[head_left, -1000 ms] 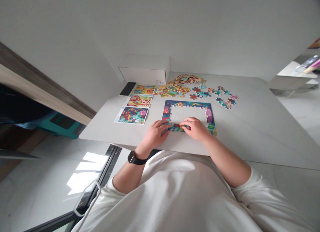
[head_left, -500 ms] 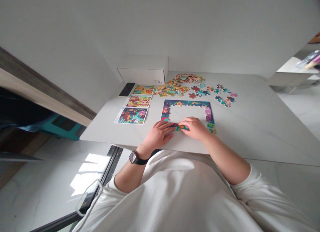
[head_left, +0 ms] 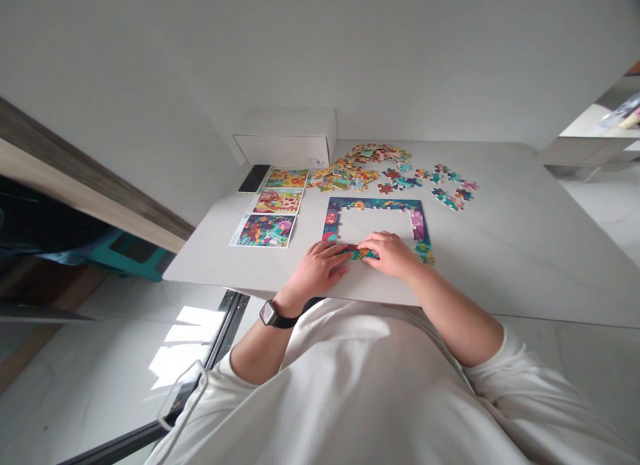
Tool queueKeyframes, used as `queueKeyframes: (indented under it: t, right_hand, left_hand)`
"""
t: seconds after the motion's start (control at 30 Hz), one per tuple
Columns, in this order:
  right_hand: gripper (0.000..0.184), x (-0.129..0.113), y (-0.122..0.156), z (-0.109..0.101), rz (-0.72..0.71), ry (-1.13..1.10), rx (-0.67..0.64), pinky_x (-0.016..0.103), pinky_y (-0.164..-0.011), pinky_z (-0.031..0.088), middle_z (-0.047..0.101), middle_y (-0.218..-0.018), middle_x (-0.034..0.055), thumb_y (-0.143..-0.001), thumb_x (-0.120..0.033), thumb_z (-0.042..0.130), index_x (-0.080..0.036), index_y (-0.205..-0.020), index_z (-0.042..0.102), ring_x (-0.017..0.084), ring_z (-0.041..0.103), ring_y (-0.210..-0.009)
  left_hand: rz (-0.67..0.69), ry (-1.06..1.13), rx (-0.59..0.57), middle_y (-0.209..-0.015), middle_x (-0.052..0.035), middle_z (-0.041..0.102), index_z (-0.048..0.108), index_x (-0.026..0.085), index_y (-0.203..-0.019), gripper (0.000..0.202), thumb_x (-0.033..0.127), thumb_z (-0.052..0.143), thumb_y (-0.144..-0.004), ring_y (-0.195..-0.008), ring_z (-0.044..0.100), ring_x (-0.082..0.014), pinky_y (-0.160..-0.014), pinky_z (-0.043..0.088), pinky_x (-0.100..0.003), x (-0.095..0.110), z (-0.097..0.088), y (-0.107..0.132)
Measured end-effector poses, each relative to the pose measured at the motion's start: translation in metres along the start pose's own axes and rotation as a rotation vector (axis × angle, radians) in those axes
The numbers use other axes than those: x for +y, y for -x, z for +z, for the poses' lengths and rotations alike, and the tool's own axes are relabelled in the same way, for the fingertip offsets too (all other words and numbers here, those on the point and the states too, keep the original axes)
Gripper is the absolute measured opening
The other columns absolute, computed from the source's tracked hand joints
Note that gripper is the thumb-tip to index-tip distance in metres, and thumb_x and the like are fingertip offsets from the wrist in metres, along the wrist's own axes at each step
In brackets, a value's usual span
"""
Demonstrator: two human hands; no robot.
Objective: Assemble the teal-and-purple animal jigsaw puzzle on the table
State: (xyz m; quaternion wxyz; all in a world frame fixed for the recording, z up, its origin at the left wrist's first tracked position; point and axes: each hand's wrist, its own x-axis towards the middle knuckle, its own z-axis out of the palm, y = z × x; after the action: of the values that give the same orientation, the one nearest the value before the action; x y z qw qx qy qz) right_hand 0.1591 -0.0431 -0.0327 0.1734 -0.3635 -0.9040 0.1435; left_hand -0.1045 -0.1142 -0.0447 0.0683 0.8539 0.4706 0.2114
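A jigsaw border (head_left: 327, 219) of sea pictures forms a rectangle on the table, with bare tabletop inside it. My left hand (head_left: 320, 265) lies over its near left corner, fingers stretched along the bottom strip and thumb apart. My right hand (head_left: 387, 253) grips the same strip from the right, its fingers on the inner edge and thumb on the near side. Between the hands shows a short stretch of colourful bottom edge pieces (head_left: 356, 254). Both hands cover parts of that strip, so the joints beneath are hidden.
Loose sea-coloured pieces (head_left: 453, 177) lie beyond the border at the right. Behind it is a heap of yellow and red pieces (head_left: 345, 175). Three picture cards (head_left: 265, 231), a phone (head_left: 254, 179) and a white box (head_left: 285, 150) are at the back left.
The view has shifted slightly. Both hands stay on the bottom strip in almost the same pose, and the border looks the same.
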Motion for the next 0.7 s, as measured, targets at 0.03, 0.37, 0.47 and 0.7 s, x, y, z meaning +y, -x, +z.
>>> queueKeyframes:
  t: [0.03, 0.37, 0.47, 0.7]
  right_hand:
    - [0.031, 0.001, 0.0, 0.0, -0.004, -0.001, 0.0, 0.042, -0.103, 0.053, 0.08, -0.122, 0.0081, -0.093, -0.023, 0.082, -0.027, -0.124, 0.082, 0.028, 0.071, -0.111]
    - [0.031, 0.0, 0.0, 0.001, 0.001, 0.002, -0.019, 0.043, -0.105, 0.052, 0.079, -0.126, 0.0085, -0.095, -0.023, 0.081, -0.026, -0.125, 0.081, 0.028, 0.07, -0.115]
    - [0.029, -0.004, -0.001, 0.0, 0.008, 0.017, -0.032, 0.043, -0.105, 0.052, 0.079, -0.127, 0.0087, -0.096, -0.022, 0.081, -0.026, -0.125, 0.081, 0.028, 0.07, -0.117]
    - [0.028, -0.009, -0.001, -0.007, 0.032, 0.087, -0.051, 0.043, -0.106, 0.05, 0.079, -0.13, 0.009, -0.099, -0.024, 0.079, -0.026, -0.127, 0.08, 0.028, 0.069, -0.119]
  left_hand:
    - [-0.009, -0.001, -0.002, -0.154, -0.0048, 0.07, 0.075, 0.032, -0.145, 0.04, 0.042, 0.062, -0.109, -0.146, 0.059, -0.0324, -0.13, 0.039, -0.058, 0.002, 0.0, 0.0]
    - [0.024, 0.05, 0.015, -0.155, -0.0115, 0.068, 0.075, 0.028, -0.144, 0.041, 0.04, 0.065, -0.106, -0.145, 0.061, -0.033, -0.129, 0.041, -0.058, 0.006, 0.001, -0.002]
    - [0.033, 0.047, 0.015, -0.152, -0.0121, 0.069, 0.076, 0.027, -0.141, 0.039, 0.04, 0.065, -0.106, -0.142, 0.063, -0.0329, -0.127, 0.044, -0.058, 0.003, 0.002, -0.004]
    - [0.052, 0.034, 0.004, -0.155, -0.0105, 0.068, 0.074, 0.028, -0.144, 0.039, 0.038, 0.063, -0.107, -0.145, 0.062, -0.0316, -0.129, 0.041, -0.058, -0.003, 0.005, -0.009]
